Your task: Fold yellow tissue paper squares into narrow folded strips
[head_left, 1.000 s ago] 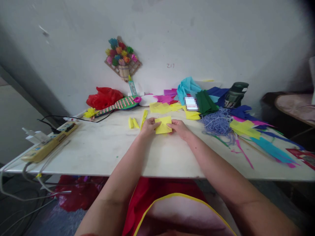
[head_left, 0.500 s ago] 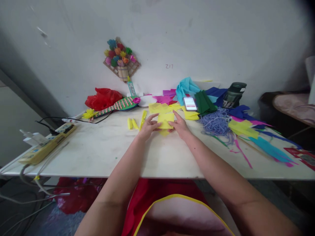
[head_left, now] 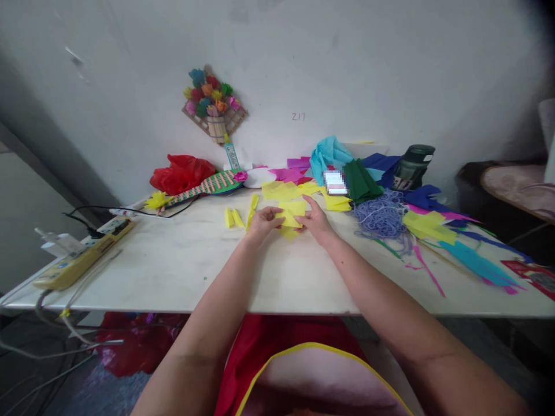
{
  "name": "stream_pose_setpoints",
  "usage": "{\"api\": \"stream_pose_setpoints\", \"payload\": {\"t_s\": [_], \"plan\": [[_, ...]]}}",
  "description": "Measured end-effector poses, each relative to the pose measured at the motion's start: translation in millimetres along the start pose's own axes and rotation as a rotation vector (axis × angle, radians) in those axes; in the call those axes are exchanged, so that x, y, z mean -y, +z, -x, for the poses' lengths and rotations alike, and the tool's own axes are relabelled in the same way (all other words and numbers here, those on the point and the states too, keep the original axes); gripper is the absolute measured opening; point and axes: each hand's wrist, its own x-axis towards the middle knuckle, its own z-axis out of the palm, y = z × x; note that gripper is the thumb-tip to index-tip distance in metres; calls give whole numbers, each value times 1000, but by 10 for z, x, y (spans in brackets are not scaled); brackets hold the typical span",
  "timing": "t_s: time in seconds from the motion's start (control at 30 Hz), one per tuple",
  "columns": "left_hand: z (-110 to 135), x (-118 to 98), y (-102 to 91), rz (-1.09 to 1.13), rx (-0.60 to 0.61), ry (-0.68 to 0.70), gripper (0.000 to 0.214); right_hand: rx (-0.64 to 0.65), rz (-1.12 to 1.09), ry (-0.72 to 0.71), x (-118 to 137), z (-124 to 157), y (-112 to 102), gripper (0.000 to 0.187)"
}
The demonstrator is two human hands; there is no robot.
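Between my two hands is a small piece of yellow crepe paper (head_left: 291, 212), held just above the table. My left hand (head_left: 263, 223) pinches its left side with thumb and fingers. On the right side, my right hand (head_left: 317, 222) grips the paper, thumb in front and index finger at the upper edge. Another bit of yellow paper pokes out below it. Left of my left hand lie several folded yellow paper strips (head_left: 235, 218). Behind the hands a flat yellow sheet (head_left: 280, 190) rests on the table.
A tangle of purple yarn (head_left: 381, 215), a phone (head_left: 336, 182) and a dark bottle (head_left: 414, 167) stand at the right among coloured paper. At the left are a power strip (head_left: 82, 254), a red plastic bag (head_left: 182, 173) and a striped green craft piece (head_left: 208, 185). Paper flowers (head_left: 212, 95) hang on the wall.
My left fingers have curled in closer at the paper's left edge. The paper's upper edge sits slightly lower, and the sheet looks a little shorter. My right hand has barely moved.
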Motion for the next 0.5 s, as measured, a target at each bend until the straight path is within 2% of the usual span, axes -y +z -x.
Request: {"api": "stream_pose_setpoints", "payload": {"t_s": [0.17, 0.33, 0.5], "plan": [[-16, 29, -4, -20, -11, 33, 39, 26, 58, -16, 32, 36, 28, 89], [-18, 32, -10, -28, -16, 57, 36, 1, 9, -15, 30, 34, 9, 70], [-8, 17, 3, -17, -6, 50, 36, -36, 58, -80, -17, -8, -6, 58]]}}
